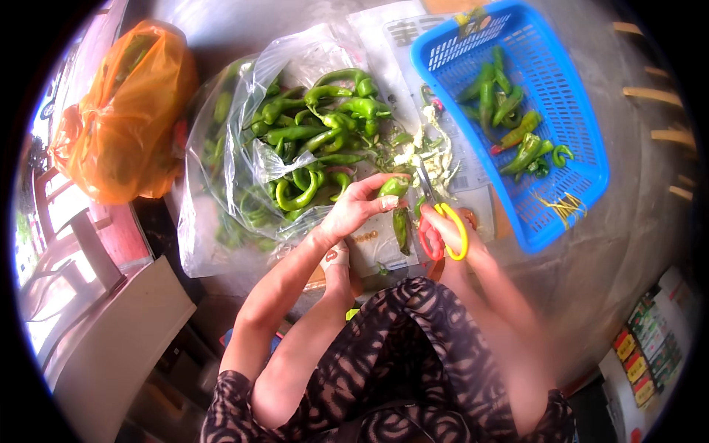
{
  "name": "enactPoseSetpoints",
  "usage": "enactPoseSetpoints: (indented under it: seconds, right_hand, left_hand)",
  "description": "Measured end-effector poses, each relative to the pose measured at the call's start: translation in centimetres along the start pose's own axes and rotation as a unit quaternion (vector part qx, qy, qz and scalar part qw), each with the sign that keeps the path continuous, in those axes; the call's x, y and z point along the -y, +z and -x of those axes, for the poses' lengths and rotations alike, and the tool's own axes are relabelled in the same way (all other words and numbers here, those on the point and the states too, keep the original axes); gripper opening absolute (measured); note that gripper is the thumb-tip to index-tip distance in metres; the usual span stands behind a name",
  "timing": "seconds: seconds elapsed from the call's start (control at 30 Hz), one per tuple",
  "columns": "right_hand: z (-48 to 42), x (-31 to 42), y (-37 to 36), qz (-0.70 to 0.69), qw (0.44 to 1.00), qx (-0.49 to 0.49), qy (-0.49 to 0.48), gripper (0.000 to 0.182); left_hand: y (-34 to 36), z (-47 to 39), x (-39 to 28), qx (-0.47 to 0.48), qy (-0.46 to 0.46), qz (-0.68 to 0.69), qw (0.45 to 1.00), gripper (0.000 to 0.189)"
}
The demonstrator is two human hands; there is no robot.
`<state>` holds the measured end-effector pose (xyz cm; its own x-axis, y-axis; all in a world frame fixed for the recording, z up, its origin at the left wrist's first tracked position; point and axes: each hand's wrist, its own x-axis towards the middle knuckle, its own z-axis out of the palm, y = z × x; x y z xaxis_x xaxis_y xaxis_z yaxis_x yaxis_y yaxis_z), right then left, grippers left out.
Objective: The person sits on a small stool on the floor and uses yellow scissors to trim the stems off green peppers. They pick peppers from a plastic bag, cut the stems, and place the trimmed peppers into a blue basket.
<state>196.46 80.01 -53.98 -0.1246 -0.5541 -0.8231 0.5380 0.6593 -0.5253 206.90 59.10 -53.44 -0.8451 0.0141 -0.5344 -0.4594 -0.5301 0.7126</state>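
Between the thumb and fingers of my left hand (360, 205) is a green pepper (394, 187). A pair of scissors (454, 230) with one red and one yellow handle loop is in my right hand (446, 227), the metal blades pointing away from me. A pale heap of pepper cores and seeds (424, 158) lies beyond the blades. Below my left hand lies a dark green pepper (401, 230) on the plastic sheet. Many long green peppers (327, 119) spill from the mouth of a clear plastic bag (216, 183) at the left.
A blue slotted plastic basket (581, 127) at the right holds several peppers. An orange knotted plastic bag (133, 116) stands at the far left. Printed plastic sheeting (471, 160) covers part of the grey floor (559, 288). Wooden legs show at the far right.
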Motion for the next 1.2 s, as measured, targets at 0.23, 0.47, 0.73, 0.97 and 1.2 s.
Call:
enactPoseSetpoints:
  seconds: [0.23, 0.47, 0.73, 0.97, 1.2]
  right_hand:
    - [0.4, 0.9, 1.4, 0.097, 0.993, 0.065, -0.025, 0.046]
    - [2.0, 0.6, 1.0, -0.165, 0.954, 0.249, 0.041, 0.036]
    - [1.7, 1.5, 2.0, -0.171, 0.954, 0.236, 0.069, 0.036]
    - [1.4, 1.7, 1.8, -0.175, 0.953, 0.233, 0.081, 0.036]
    - [1.4, 0.1, 2.7, -0.145, 0.954, 0.249, 0.087, 0.036]
  left_hand:
    - [-1.5, -2.4, 2.9, -0.094, 0.062, 0.122, 0.986, 0.032]
    - [-2.6, -2.8, 2.5, -0.095, 0.042, 0.276, 0.956, 0.033]
    - [-1.6, -2.2, 2.8, -0.095, 0.067, 0.241, 0.964, 0.035]
    - [-1.4, -1.2, 3.3, -0.134, 0.073, 0.205, 0.967, 0.035]
    - [-2.0, -1.2, 3.7, -0.116, 0.072, 0.208, 0.968, 0.034]
